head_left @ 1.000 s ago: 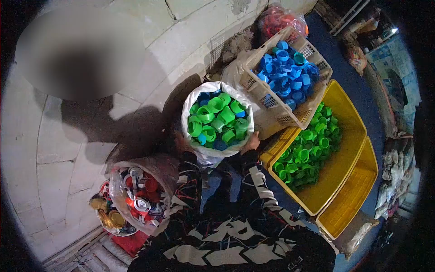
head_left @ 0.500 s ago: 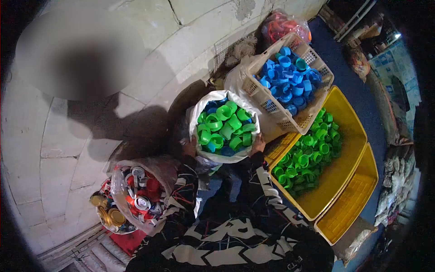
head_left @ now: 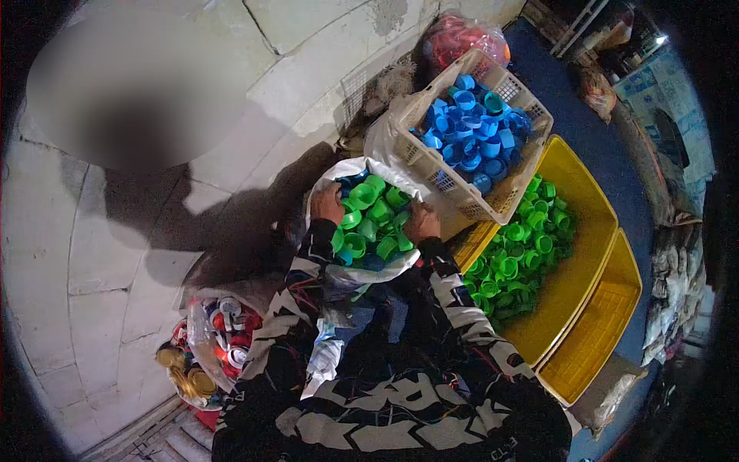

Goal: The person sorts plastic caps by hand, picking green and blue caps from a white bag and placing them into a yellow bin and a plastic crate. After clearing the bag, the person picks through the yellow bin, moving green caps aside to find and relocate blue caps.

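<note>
Between my arms stands a white sack (head_left: 390,269) full of green plastic caps (head_left: 368,193), with some blue ones among them. My left hand (head_left: 328,204) is curled over the sack's left rim, its fingertips close to the caps. On the right rim, my right hand (head_left: 422,221) is closed in the same way, knuckles up, beside the green caps. The undersides of both hands are hidden, but the rim material bunches at them.
A pale crate (head_left: 420,154) of blue caps (head_left: 476,138) stands at upper right. Below it is a yellow bin (head_left: 581,200) with green caps, beside another yellow bin (head_left: 594,331). Bags of red and gold lids (head_left: 202,381) sit lower left. The wall (head_left: 308,85) runs behind.
Both hands have moved up from the sack's lower sides to its rim near the caps. The sack has tilted and shifted slightly left in view; the whole view has shifted too.
</note>
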Available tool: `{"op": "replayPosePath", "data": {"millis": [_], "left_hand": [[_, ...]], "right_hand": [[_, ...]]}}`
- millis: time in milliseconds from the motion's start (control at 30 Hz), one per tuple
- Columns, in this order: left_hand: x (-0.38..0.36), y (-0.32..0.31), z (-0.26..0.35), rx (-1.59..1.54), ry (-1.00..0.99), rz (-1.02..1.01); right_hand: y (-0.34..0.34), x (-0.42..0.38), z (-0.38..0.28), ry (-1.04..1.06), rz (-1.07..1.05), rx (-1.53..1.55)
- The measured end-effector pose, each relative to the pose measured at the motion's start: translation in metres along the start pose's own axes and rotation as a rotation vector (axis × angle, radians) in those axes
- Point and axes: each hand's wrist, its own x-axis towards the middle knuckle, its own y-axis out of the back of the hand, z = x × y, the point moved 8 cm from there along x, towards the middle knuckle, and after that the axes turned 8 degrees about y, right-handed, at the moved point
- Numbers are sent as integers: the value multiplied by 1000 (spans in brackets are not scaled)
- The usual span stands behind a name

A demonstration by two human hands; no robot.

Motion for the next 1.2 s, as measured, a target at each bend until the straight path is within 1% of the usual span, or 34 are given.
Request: {"op": "replayPosePath", "data": {"millis": [33, 100, 133, 167, 267, 333, 367, 433, 467, 500, 533, 633, 667, 767, 833, 867, 933, 967, 1033, 1133, 1200], "left_hand": [[5, -9, -1, 57, 47, -89], [10, -10, 6, 175, 146, -270], [14, -16, 9, 248, 90, -366], [17, -18, 10, 267, 102, -386], [20, -26, 6, 310, 118, -421], [20, -26, 4, 320, 104, -411], [19, -27, 3, 220, 92, -449], [16, -27, 0, 19, 68, -526], [15, -11, 7, -26, 60, -467], [11, 7, 12, -71, 54, -408], [8, 22, 17, -116, 48, -347], [1, 35, -5, -348, 100, -320], [-3, 40, -9, -299, 119, -300], [-16, 66, -5, -147, 197, -224], [-20, 77, -1, -48, 269, -159], [-20, 77, -3, -47, 259, -162], [-18, 72, -9, -45, 238, -172], [-16, 70, -7, -38, 168, -145], [-9, 65, -2, -24, 25, -92], [0, 48, 14, 125, -11, -123], [4, 40, 26, 248, 13, -194]], "right_hand": [[-7, -3, 1, -103, -88, 32], [2, -15, -25, 46, -30, 146], [2, -22, -37, 118, -2, 228], [4, -27, -48, 190, 28, 308], [21, -36, -94, 382, 47, 333], [16, -37, -82, 274, 55, 442], [14, -37, -74, 216, 59, 496], [14, -31, -48, 79, 72, 464], [16, -26, -35, 12, 76, 450], [21, -18, -29, 59, 79, 309], [12, -12, -16, 32, -19, 238], [-26, -3, 18, -6, -279, 5], [-40, -3, 24, -8, -360, -76], [3, 5, -31, 151, -341, -225], [-22, 0, -16, 226, -334, -289], [-26, 0, -14, 259, -329, -324], [-26, 0, -11, 209, -263, -327], [-23, -1, -11, 180, -230, -329], [-24, 1, -11, 166, -280, -331], [-18, 2, -16, 194, -349, -325], [-9, 5, -20, 250, -392, -311]]}}
